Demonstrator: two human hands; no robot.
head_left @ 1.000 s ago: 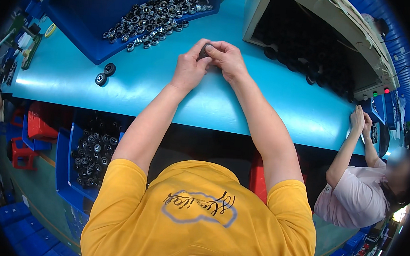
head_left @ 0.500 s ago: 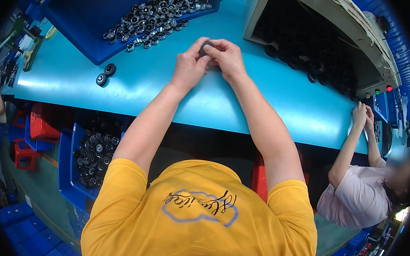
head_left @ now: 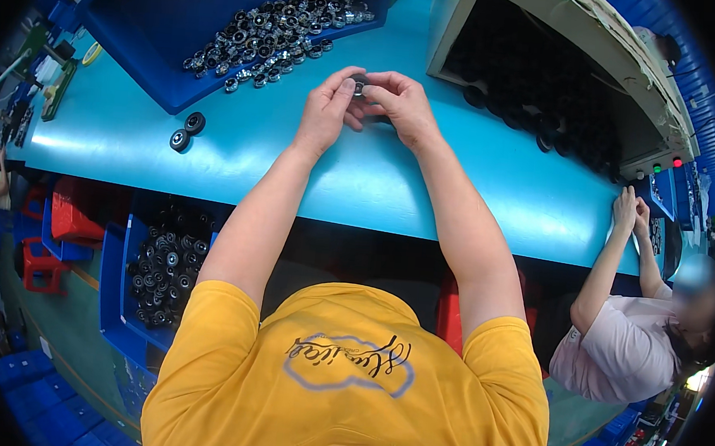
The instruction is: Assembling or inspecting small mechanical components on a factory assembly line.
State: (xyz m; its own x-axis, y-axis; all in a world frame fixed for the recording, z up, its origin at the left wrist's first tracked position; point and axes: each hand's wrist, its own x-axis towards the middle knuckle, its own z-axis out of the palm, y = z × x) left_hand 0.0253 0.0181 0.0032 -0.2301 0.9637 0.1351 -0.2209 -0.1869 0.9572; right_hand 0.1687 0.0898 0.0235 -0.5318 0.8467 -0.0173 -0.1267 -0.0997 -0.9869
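Above the blue-green table (head_left: 294, 177), both my hands hold one small black wheel with a silvery hub (head_left: 359, 88) between the fingertips. My left hand (head_left: 327, 109) grips its left side, thumb uppermost. From the right, my right hand (head_left: 403, 110) pinches it with thumb and forefinger, the other fingers curled beneath. Part of the wheel is hidden by my fingers. To the left of my hands, two finished-looking black wheels (head_left: 181, 140) lie on the table, close together. Beyond my hands, many chrome wheel hubs (head_left: 266, 43) spill from a tilted blue bin (head_left: 138, 42).
At the right a beige box-shaped machine (head_left: 454, 31) holds a heap of black tyre rings (head_left: 539, 111). Below the table's left edge stands a blue crate (head_left: 112, 289) of black wheels (head_left: 168, 268). A co-worker's hands (head_left: 632, 211) are at the table's right end.
The wheel has turned in my fingers, so its silvery hub now faces up. My right thumb and fingers have shifted on it, and my left fingers have loosened slightly.
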